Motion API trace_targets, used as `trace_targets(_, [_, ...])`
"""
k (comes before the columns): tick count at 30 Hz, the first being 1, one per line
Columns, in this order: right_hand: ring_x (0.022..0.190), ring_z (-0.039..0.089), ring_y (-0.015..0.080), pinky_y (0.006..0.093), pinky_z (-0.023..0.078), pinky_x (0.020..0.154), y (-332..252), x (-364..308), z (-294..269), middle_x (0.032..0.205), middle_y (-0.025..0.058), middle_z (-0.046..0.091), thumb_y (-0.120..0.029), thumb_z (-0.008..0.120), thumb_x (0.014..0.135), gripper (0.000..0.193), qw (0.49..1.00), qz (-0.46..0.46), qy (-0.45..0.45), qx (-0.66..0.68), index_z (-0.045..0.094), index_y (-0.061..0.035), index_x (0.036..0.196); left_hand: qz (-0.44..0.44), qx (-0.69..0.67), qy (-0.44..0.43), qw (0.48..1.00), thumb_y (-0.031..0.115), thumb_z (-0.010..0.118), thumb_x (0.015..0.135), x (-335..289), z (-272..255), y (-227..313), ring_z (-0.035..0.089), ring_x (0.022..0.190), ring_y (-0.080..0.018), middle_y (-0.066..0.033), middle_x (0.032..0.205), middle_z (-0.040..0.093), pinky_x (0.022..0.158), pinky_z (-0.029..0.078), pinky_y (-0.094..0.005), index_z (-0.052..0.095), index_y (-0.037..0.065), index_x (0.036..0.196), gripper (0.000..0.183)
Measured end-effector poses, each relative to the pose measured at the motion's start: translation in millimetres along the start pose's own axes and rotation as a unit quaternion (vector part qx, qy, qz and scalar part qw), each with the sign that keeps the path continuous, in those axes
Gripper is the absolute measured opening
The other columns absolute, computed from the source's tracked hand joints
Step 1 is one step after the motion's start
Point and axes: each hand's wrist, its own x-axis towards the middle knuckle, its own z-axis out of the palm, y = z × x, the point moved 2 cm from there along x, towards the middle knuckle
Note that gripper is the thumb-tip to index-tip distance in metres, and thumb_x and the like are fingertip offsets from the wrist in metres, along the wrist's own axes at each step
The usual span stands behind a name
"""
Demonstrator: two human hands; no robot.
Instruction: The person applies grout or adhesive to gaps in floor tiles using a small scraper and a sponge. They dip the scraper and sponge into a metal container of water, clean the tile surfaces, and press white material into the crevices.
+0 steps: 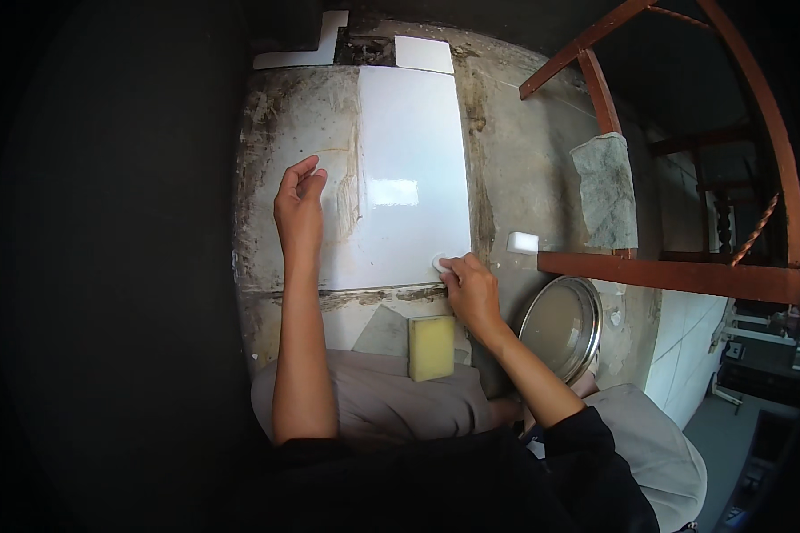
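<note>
A glossy white tile (413, 142) lies flat on the stained grey floor. My right hand (476, 293) is closed on a small white rounded piece (439, 263) and presses it to the tile's near right corner; most of the piece is covered by my fingers. Above the stained strip left of the tile hovers my left hand (300, 200), loosely curled, with a gap between thumb and fingers and nothing visible in it. Near my lap rests a yellow sponge (431, 348), below my right hand.
A round metal basin (560, 329) with murky liquid stands right of my right forearm. Beyond it are a white block (523, 242) and a reddish-brown frame (667, 274) with a grey cloth (606, 191) hanging on it. White tile pieces (423, 54) lie at the far end.
</note>
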Motion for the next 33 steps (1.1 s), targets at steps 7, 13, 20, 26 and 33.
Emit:
trace_targets(7, [0.073, 0.061, 0.0376, 0.0445, 0.049, 0.067, -25, 5, 17, 0.082, 0.0190, 0.059, -0.005, 0.066, 0.077, 0.012, 0.999, 0.014, -0.014, 0.042, 0.064, -0.0005, 0.088, 0.003, -0.019, -0.005, 1.000, 0.015, 0.060, 0.089, -2, 3, 8, 0.055, 0.105, -0.0179, -0.0114, 0.114, 0.061, 0.095, 0.040, -0.0300, 0.061, 0.004, 0.115, 0.029])
trace_targets(13, [0.072, 0.060, 0.0389, 0.0448, 0.049, 0.066, -59, 5, 43, 0.080, 0.0204, 0.058, -0.005, 0.064, 0.078, 0.009, 0.996, 0.008, -0.025, 0.083, 0.064, 0.0010, 0.085, 0.006, -0.032, -0.007, 0.999, 0.015, 0.059, 0.089, -4, 2, 12, 0.055, 0.106, -0.0179, -0.0113, 0.115, 0.060, 0.095, 0.040, -0.0298, 0.061, 0.003, 0.115, 0.029])
trace_targets(20, [0.072, 0.062, 0.0371, 0.0436, 0.050, 0.066, -88, 7, 71, 0.082, 0.0202, 0.060, -0.005, 0.065, 0.078, 0.012, 0.998, -0.015, -0.026, 0.063, 0.066, 0.0006, 0.088, 0.001, -0.034, -0.004, 0.999, 0.016, 0.058, 0.089, -3, 2, 11, 0.055, 0.106, -0.0178, -0.0110, 0.114, 0.060, 0.094, 0.040, -0.0294, 0.061, 0.003, 0.116, 0.029])
trace_targets(26, [0.072, 0.061, 0.0384, 0.0430, 0.051, 0.067, -112, 11, 89, 0.085, 0.0224, 0.061, -0.004, 0.064, 0.078, 0.013, 0.994, -0.033, -0.039, 0.092, 0.067, -0.0002, 0.090, 0.006, -0.034, -0.004, 0.999, 0.015, 0.059, 0.089, -2, 3, 10, 0.055, 0.103, -0.0163, -0.0092, 0.109, 0.062, 0.093, 0.040, -0.0277, 0.061, 0.003, 0.114, 0.028])
trace_targets(33, [0.078, 0.062, 0.0145, 0.0281, 0.054, 0.069, -56, -3, 20, 0.094, 0.0080, 0.064, -0.005, 0.059, 0.088, 0.020, 0.714, 0.279, -0.161, 0.622, 0.061, 0.0038, 0.106, 0.019, -0.045, 0.011, 0.999, 0.013, 0.059, 0.088, 2, -4, 3, 0.055, 0.103, -0.0156, -0.0089, 0.109, 0.062, 0.092, 0.040, -0.0270, 0.062, 0.003, 0.115, 0.028])
